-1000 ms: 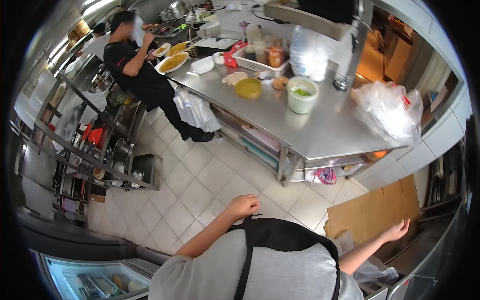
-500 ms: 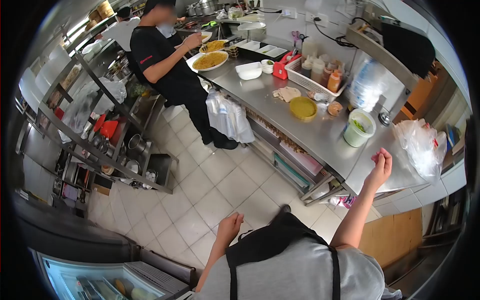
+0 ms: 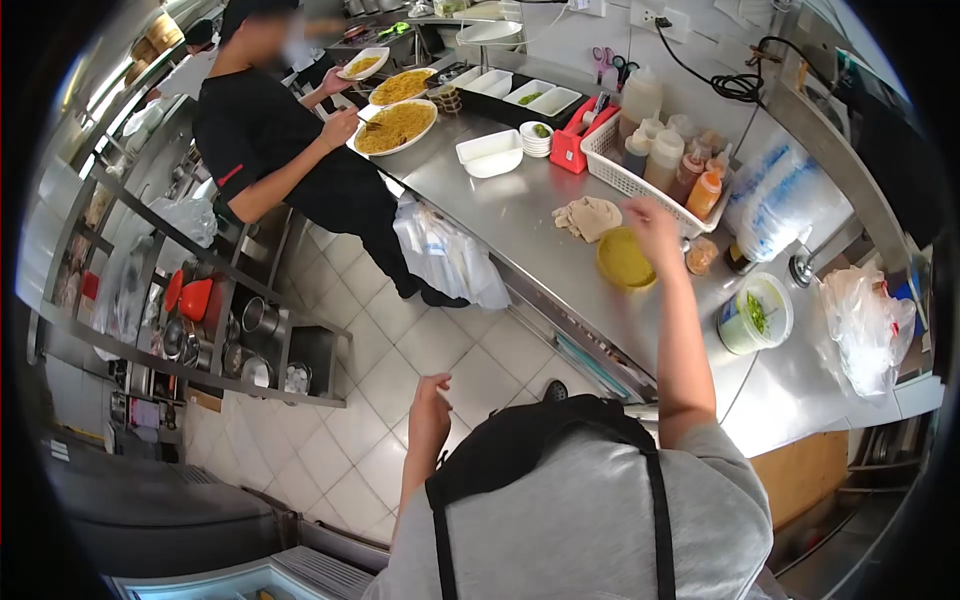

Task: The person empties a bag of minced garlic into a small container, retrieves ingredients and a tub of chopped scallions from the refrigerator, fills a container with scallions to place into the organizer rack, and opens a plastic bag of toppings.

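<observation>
My right hand (image 3: pixel 655 232) reaches over the steel counter, at the right edge of a round yellow-green lid (image 3: pixel 624 262). Its fingers point toward the basket and are smeared by motion, so what they hold, if anything, cannot be made out. A crumpled beige cloth (image 3: pixel 587 218) lies just left of the lid, and a small bag of something brownish (image 3: pixel 702 256) is right of my hand. Low in front of my body, over the floor, hangs my left hand (image 3: pixel 430 405), with its fingers curled and nothing visible in them.
A white basket (image 3: pixel 640 190) of sauce bottles stands behind the lid. Right of it are a tub with greens (image 3: pixel 755 314) and a plastic bag (image 3: pixel 868 325). A person in black (image 3: pixel 270 150) stands at the left by noodle plates (image 3: pixel 397 127). Metal shelves (image 3: pixel 190 360) line the left.
My right arm has swung up and inward, from the counter's right part to beside the lid. My left hand moved slightly left and up. The view has come closer to the counter.
</observation>
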The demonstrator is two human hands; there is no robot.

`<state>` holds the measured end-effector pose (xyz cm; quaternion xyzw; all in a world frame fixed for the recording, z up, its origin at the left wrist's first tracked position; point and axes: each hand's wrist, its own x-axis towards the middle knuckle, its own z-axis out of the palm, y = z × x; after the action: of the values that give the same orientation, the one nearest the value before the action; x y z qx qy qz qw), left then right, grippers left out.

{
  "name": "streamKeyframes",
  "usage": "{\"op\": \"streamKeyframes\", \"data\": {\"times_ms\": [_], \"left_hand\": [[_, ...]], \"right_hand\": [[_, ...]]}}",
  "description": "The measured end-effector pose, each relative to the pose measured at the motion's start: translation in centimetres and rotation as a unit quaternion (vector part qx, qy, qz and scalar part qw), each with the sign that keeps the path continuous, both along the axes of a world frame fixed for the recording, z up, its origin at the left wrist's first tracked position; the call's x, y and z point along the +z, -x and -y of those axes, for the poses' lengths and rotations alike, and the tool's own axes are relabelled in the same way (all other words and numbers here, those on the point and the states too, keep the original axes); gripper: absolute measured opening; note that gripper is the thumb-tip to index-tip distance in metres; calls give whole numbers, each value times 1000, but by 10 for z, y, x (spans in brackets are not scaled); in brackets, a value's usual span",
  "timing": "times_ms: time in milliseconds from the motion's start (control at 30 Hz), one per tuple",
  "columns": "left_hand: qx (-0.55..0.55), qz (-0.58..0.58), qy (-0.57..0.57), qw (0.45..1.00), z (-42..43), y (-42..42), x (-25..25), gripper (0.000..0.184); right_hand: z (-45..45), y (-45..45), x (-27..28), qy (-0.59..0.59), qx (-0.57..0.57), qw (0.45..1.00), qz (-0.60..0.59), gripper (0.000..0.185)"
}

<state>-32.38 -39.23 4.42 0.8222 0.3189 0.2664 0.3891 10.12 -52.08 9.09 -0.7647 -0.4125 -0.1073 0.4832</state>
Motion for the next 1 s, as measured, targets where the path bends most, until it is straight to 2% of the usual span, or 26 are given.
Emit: {"op": "streamKeyframes", "data": {"times_ms": [33, 67, 133, 167, 233, 267, 300, 333, 400, 433, 500, 533, 633, 700, 767, 800, 833, 900, 967, 1000], "left_hand": [[-19, -24, 9, 1000, -9, -17, 12, 34], [-42, -28, -43, 998, -20, -34, 11, 33], [-83, -34, -151, 984, -44, -63, 8, 31], [-70, -39, -109, 991, -45, -76, 18, 24], [-93, 29, -108, 989, -49, -102, 26, 21], [-107, 63, -109, 986, -54, -113, 29, 19], [-125, 62, -79, 987, -63, -126, 29, 16], [-134, 83, -103, 982, -72, -140, 33, 15], [-153, 122, -153, 969, -93, -174, 49, 14], [-144, 104, -174, 969, -103, -189, 64, 15], [-127, 49, -124, 983, -142, -227, 53, 19], [-121, 17, -97, 988, -159, -243, 50, 23], [-138, 34, -115, 983, -194, -297, 74, 28], [-156, 54, -128, 978, -210, -334, 88, 31], [-139, 52, -164, 975, -223, -361, 92, 26], [-127, 53, -181, 974, -230, -373, 94, 24], [-133, 82, -241, 958, -250, -392, 73, 22], [-150, 87, -222, 959, -270, -416, 66, 22], [-135, 99, -213, 963, -293, -443, 60, 21], [-117, 107, -212, 964, -307, -461, 53, 21]], "right_hand": [[-31, -26, -27, 113, 11, 992, 62, 25], [-57, -45, -49, 223, 23, 966, 127, 27], [-95, -37, -54, 326, -57, 931, 151, 27], [-114, -25, -56, 376, -96, 907, 160, 27], [-148, -10, -72, 384, -125, 911, 88, 23], [-159, 8, -89, 331, -114, 927, 138, 17], [-161, 31, -75, 319, -21, 939, 128, 19], [-160, 50, -60, 307, 73, 942, 118, 21], [-168, 62, -64, 161, 218, 960, -61, 29], [-166, 63, -62, 121, 217, 961, -120, 31], [-150, 64, -33, 37, 210, 947, -240, 33], [-138, 59, -24, 21, 207, 938, -277, 31], [-78, 46, 10, -42, 189, 921, -339, 26], [-28, 47, 40, 2, 138, 936, -323, 31], [25, 54, 46, 17, 70, 947, -315, 31], [49, 63, 45, 20, 6, 945, -326, 35], [65, 74, 52, 50, -64, 951, -297, 36], [89, 97, 43, 23, -183, 936, -301, 33], [108, 113, 28, 154, -319, 899, -258, 31], [111, 119, 15, 156, -373, 890, -211, 31]]}}
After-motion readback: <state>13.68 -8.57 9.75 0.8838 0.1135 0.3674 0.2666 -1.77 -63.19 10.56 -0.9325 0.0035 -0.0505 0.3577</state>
